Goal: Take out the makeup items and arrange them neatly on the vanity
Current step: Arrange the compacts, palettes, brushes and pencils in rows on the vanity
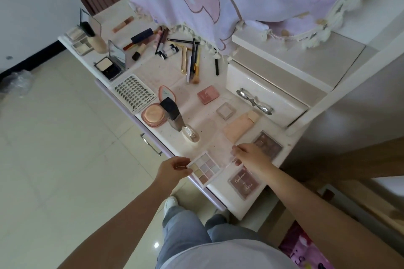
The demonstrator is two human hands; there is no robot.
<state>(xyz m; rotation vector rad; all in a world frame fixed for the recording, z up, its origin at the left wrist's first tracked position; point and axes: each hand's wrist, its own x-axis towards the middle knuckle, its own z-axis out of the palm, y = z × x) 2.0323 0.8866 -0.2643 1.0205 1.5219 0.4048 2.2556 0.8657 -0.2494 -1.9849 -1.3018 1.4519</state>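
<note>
A pastel eyeshadow palette point(204, 169) with a clear lid lies at the vanity's point(172, 78) near edge. My left hand point(173, 169) pinches its left corner. My right hand point(251, 156) holds the clear lid's right side, lifted open. Two brown eyeshadow palettes lie nearby, one point(244, 182) under my right wrist and one point(267, 143) beyond my right hand. A peach tube point(239, 125), a grey compact point(225, 111) and a pink compact point(208, 94) lie further back.
A lash tray point(134, 93), round peach powder point(153, 114), dark-capped foundation bottle point(173, 113) and small glass jar point(191, 134) stand left. Brushes, pencils and tubes point(192, 59) crowd the back under a hanging lilac cloth point(229, 2). A raised drawer unit point(266, 96) sits on the right.
</note>
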